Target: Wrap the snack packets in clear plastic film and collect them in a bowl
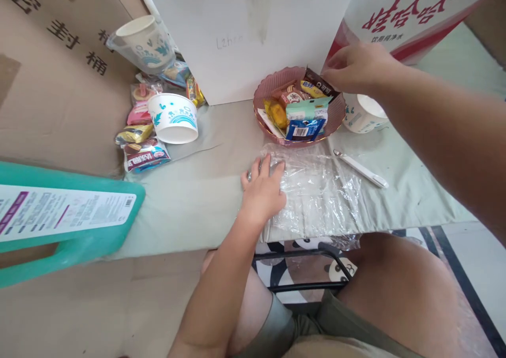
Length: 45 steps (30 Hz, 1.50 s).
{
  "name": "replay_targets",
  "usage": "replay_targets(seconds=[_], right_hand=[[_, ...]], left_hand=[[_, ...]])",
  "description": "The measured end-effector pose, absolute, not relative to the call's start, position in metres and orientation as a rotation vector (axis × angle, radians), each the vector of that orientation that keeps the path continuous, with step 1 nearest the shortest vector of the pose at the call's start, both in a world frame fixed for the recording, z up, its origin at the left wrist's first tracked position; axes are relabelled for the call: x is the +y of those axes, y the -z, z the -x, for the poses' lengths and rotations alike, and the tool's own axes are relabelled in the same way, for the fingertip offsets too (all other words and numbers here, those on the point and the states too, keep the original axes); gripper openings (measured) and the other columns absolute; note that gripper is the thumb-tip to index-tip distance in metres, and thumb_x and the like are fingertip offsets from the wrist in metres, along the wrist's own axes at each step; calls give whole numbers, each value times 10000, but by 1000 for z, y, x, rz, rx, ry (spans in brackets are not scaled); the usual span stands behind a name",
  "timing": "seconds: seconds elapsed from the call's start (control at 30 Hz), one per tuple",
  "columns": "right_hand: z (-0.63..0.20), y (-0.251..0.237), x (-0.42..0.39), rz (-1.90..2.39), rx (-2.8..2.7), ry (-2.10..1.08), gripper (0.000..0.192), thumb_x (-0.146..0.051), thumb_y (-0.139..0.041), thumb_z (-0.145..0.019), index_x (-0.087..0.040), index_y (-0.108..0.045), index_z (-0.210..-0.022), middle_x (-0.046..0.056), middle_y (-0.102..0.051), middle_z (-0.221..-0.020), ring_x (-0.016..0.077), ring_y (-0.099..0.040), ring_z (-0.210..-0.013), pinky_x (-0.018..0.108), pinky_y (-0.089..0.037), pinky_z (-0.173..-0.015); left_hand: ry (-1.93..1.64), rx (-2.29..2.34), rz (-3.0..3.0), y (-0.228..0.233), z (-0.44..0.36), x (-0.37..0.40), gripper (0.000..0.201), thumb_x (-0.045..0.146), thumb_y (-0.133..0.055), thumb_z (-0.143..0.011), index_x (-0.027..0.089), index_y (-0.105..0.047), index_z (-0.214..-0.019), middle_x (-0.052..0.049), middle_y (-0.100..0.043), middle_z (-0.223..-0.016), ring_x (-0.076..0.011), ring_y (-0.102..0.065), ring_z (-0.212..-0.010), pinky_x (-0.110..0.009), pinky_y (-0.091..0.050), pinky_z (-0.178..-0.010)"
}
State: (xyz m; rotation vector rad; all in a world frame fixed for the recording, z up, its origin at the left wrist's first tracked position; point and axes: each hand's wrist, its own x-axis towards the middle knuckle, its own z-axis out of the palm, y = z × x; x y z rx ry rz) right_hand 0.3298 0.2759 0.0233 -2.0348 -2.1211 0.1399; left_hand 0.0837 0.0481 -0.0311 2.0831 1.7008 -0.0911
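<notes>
The counter (190, 210), under a pale cloth, ran out of view to the right behind the person's right forearm. On it lay one clear plastic bag (316, 189), crumpled and hard to trace at its edges, just in front of one pink ribbed bowl (338, 116). The bowl held several snack packets; their exact number could not be made out, since they overlapped. Three paper cups showed: one (174, 118) well left of the bowl, one (144, 44) farther left and tipped on its side, one (363, 114) just right of the bowl and partly hidden by the right hand. One white pen-like tool (361, 169) lay right of the bag. The left hand (264, 189) rested palm down on the bag's left edge, fingers spread, grip loose and holding nothing. The right hand (358, 68) reached over the bowl's far rim, fingertips pinched onto a dark brown packet (319, 85).
</notes>
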Motion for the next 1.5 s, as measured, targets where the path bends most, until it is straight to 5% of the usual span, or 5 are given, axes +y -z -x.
replay_targets(seconds=[0.43,0.6,0.83,1.07,1.5], right_hand=[[-303,-17,44,1240,-2069,-348,119,-274,-555,-951,-266,-674,-960,32,-784,-901,235,-771,-847,439,-659,-806],[-307,68,3,1411,-2320,-420,474,-365,-590,-936,-211,-641,-1380,156,-590,-1547,430,-499,-1482,704,-441,-1154],[-315,79,7,1573,-2364,-364,653,-417,-637,-897,-257,-543,-1524,143,-455,-1663,452,-390,-1547,706,-309,-1230],[-314,71,6,1633,-2433,-453,605,-423,-591,-920,-267,-581,-1504,94,-428,-1687,456,-345,-1560,690,-275,-1250],[-326,77,4,1556,-2302,-563,494,-391,-681,-877,-230,-705,-1343,72,-57,-1804,525,-96,-1622,708,-251,-1259]], left_hand=[[147,1697,-2058,26,-88,49,785,175,-579,-849,299,-421,-1608,-93,-166,-1792,-394,-180,-1646,-676,-262,-1267],[158,1688,-2110,27,-85,40,830,203,-629,-828,363,-401,-1611,-66,-144,-1798,-419,-165,-1645,-703,-280,-1250],[-158,2048,-1951,47,-34,40,664,249,-651,-820,272,-566,-1478,-193,-379,-1693,-494,-313,-1571,-782,-315,-1185],[-785,1465,-2371,51,-53,49,197,169,-524,-868,215,-711,-910,-44,-773,-946,-209,-725,-949,-378,-585,-956],[-138,1779,-2174,64,-73,79,693,274,-518,-904,278,-458,-1594,-51,-339,-1738,-346,-261,-1634,-614,-212,-1326]])
